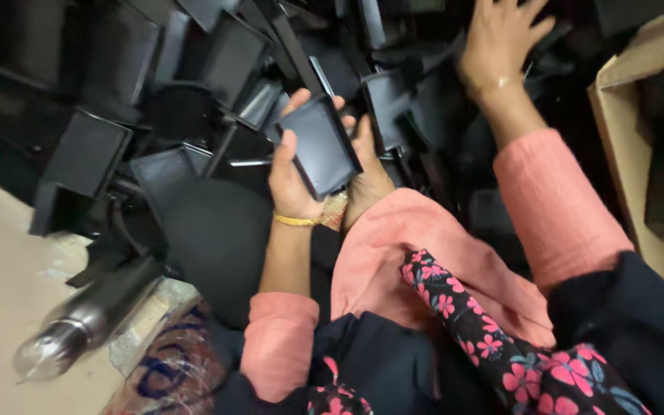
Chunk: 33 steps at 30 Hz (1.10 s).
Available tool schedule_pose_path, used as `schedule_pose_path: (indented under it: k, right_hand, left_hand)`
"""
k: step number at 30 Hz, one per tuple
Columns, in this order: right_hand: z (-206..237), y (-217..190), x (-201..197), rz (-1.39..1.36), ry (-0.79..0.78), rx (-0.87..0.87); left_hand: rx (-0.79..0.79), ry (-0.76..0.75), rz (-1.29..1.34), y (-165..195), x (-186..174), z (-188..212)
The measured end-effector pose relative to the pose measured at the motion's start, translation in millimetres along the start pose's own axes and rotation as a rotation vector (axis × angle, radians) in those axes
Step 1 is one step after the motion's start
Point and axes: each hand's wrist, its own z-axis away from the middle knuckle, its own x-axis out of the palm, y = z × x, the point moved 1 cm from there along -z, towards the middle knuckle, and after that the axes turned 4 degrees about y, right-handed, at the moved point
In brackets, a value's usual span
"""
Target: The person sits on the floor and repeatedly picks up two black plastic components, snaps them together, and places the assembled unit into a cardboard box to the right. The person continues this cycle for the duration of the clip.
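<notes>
The left hand (pixel 295 180) is clamped on a black square frame (pixel 323 146); the right hand (pixel 499 38), fingers spread apart, reaches into the pile of black frames (pixel 117 115)

The scene is dim overall, with soft, even light that seems to come from above. The black pile (pixel 194 92) swallows detail, with only faint sheen on flat faces. The tray (pixel 321 146) shows a dull grey reflection. The right hand (pixel 501 38) is motion-blurred, as is the bottle (pixel 86 323). Edges look slightly stretched and soft.
</notes>
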Motion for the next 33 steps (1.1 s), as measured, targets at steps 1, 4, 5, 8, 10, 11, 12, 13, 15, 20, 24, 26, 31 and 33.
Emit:
schedule_pose_path:
  k: [1, 4, 5, 8, 10, 11, 12, 13, 15, 20, 24, 26, 31, 33]
  right_hand:
    - [7.5, -5.0, -11.5, -0.122, -0.005, 0.014]
    - [43.4, -12.2, -59.3, -0.368, 0.024, -0.045]
    - [59.0, -13.3, -76.2, -0.372, 0.073, -0.127]
    - [106.9, -13.6, -115.0, -0.638, 0.069, -0.006]
    - [140.0, -1.1, -133.4, -0.806, 0.075, 0.162]
    - [157.3, 8.2, -141.5, -0.840, 0.106, 0.228]
    - [170.2, 12.9, -143.2, -0.965, 0.079, 0.312]
    - [183.0, 16.6, -143.5, -1.090, 0.052, 0.400]
    - [201.9, 22.0, -143.6, -1.097, 0.015, 0.461]
    - [205.9, 1.8, -142.6, -0.810, 0.099, 0.142]
    - [193.7, -25.8, -142.6, -0.686, -0.146, -0.189]
    - [194.3, -31.9, -141.5, -0.581, -0.288, -0.057]
    - [211.0, -26.9, -147.9, -0.765, -0.296, -0.020]
    - [210.4, -22.1, -153.2, -0.831, -0.259, -0.053]
  left_hand:
    - [0.004, -0.011, 0.001, -1.3, 0.1, -1.0]
    - [-0.001, -0.028, 0.035, -7.4, 1.1, -0.3]
    - [-0.011, -0.034, 0.065, -10.7, 1.7, 1.3]
    - [-0.041, -0.034, 0.080, -21.5, 3.3, 7.4]
    - [-0.065, -0.020, 0.068, -30.9, 3.5, 10.8]
    - [-0.082, -0.010, 0.065, -36.1, 3.3, 12.1]
    - [-0.101, -0.001, 0.060, -40.9, 2.6, 13.8]
    - [-0.119, 0.016, 0.060, -46.8, 2.3, 15.9]
    - [-0.154, 0.041, 0.059, -58.4, 2.8, 17.5]
    - [-0.128, 0.119, -0.032, -55.8, 7.2, 25.9]
    - [-0.037, 0.135, -0.006, -35.9, 12.7, 29.9]
    - [-0.005, 0.127, -0.060, -32.0, 13.2, 30.3]
    - [0.065, 0.165, -0.105, -42.5, 1.0, 26.6]
    - [0.046, 0.213, -0.103, -46.9, -9.4, 25.7]
